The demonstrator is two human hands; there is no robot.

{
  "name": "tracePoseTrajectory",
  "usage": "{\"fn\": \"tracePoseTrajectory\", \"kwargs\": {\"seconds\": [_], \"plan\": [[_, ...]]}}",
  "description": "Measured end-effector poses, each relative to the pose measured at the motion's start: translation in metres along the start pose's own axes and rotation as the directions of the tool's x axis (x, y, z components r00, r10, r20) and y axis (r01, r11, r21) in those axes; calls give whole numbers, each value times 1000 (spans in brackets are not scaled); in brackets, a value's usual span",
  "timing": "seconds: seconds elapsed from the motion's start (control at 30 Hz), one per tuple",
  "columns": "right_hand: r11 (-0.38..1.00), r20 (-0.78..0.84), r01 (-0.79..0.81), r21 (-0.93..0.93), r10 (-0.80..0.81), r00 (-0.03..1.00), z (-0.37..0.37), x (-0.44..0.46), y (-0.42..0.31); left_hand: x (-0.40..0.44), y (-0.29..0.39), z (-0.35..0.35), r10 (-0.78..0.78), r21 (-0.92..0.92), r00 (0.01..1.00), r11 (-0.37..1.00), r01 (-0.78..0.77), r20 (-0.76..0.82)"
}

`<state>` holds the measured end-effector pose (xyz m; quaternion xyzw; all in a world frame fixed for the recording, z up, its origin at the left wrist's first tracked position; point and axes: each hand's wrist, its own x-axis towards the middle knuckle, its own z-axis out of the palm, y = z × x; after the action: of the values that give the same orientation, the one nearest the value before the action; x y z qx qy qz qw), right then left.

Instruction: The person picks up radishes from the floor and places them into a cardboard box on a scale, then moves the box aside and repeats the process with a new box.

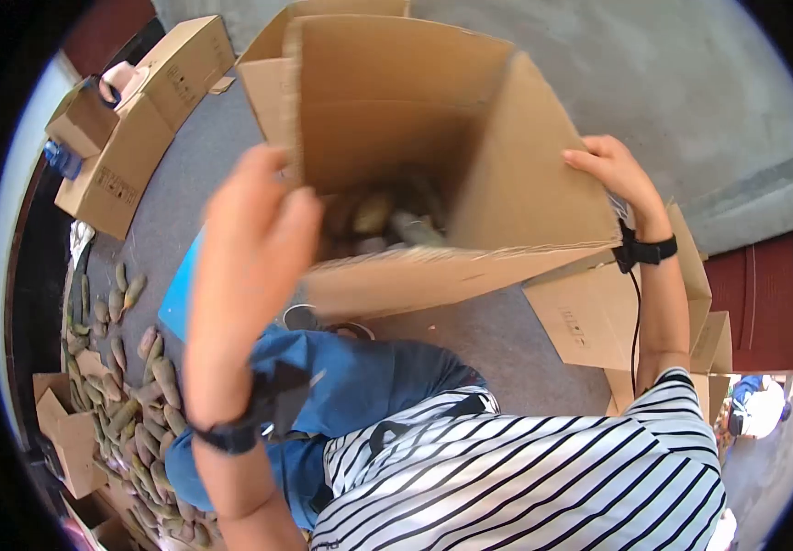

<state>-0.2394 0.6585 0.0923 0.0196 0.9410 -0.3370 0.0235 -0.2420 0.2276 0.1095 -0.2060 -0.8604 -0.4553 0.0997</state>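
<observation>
Gripping the right edge of the open box [543, 156] before the person's legs [351, 381], the right hand [619, 173] might let it tip and spill its vegetables [415, 228] if the left hand [254, 225], whose fingers are too blurred to tell grasping from loose, gives no support.

Viewed remotely, I log open carton [543, 184]: corrugated cardboard, matt, cut edges rough. Floor [176, 197]: matt, fairly smooth. Produce [144, 432] heaped along floor's left edge: dull, uneven skins. Blue bottle [63, 160], past floor's upper left corner: glossy plastic look. Striped shirt [525, 468]: soft matt cloth. Blue trousers [351, 376]: matt woven cloth.
</observation>
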Motion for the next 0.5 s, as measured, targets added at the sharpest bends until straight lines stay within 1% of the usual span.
{"fn": "tracePoseTrajectory", "kwargs": {"seconds": [0.07, 0.13, 0.17, 0.2, 0.23, 0.27, 0.3, 0.33, 0.37, 0.4, 0.47, 0.5], "plan": [[985, -101, -163, 57, 168, 981, -25, -42, 28, 29, 7, 54, 121, 63, 989, 990, -126, 80], [950, -194, -304, 72, 312, 930, -47, -82, 71, 49, 5, 114, 119, 89, 980, 987, -134, 157], [932, -253, -342, 120, 362, 897, -52, -104, 92, 56, 2, 147, 143, 53, 973, 986, -155, 179], [910, -309, -379, 171, 415, 856, -55, -119, 113, 59, 18, 159, 84, 123, 943, 984, -129, 321], [903, -313, -393, 172, 429, 848, -56, -126, 136, 59, 22, 162, 156, 7, 939, 986, -166, 306], [891, -356, -452, 37, 435, 827, -54, -134, 159, 57, 27, 166, 228, -109, 930, 973, -205, 289], [856, -397, -508, -92, 437, 807, -55, -141, 176, 56, 34, 158, 283, -125, 924, 958, -258, 257], [847, -402, -526, -77, 456, 794, -58, -141, 172, 54, 35, 141, 336, -137, 914, 940, -312, 226], [790, -562, -527, -314, 293, 774, -60, -135, 147, 49, 34, 120, 283, -83, 920, 959, -270, 270], [658, -658, -540, -524, 89, 747, -62, -126, 120, 42, 26, 98, 229, -26, 924, 972, -233, 306], [809, -655, -416, -416, 50, 754, -55, -103, 65, 18, -2, 57, 100, 77, 959, 989, -124, 264], [825, -627, -385, -414, 49, 778, -44, -91, 42, 1, -20, 36, 25, 130, 967, 990, -60, 254]]}}
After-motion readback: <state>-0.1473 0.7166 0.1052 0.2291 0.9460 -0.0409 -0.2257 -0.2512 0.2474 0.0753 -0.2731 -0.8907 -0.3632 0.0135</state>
